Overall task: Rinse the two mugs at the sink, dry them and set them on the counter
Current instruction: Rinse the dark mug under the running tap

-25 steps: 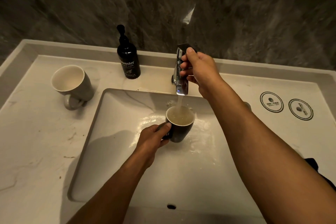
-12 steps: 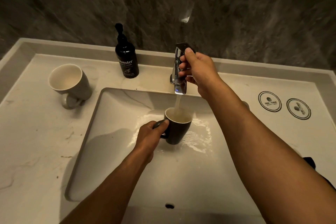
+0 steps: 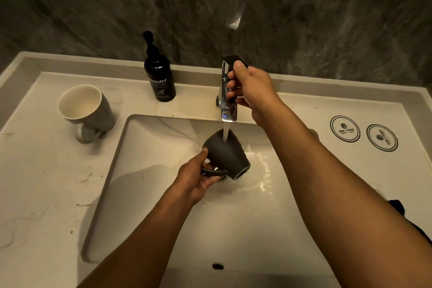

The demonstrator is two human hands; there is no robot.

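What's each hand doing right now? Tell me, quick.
Left hand: closed on the dark mug handle.
Right hand: closed around the faucet lever.

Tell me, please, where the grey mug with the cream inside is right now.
The grey mug sits on the counter left of the sink basin, beside the black hand-wash bottle.

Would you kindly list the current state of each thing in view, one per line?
Tap: running, right hand gripping its handle.
Dark mug: tipped mouth-down under the stream, held by its handle in the left hand.
Grey mug: upright on the counter, looks empty.
Soap bottle: upright, pump on.
Sink: wet below the tap.
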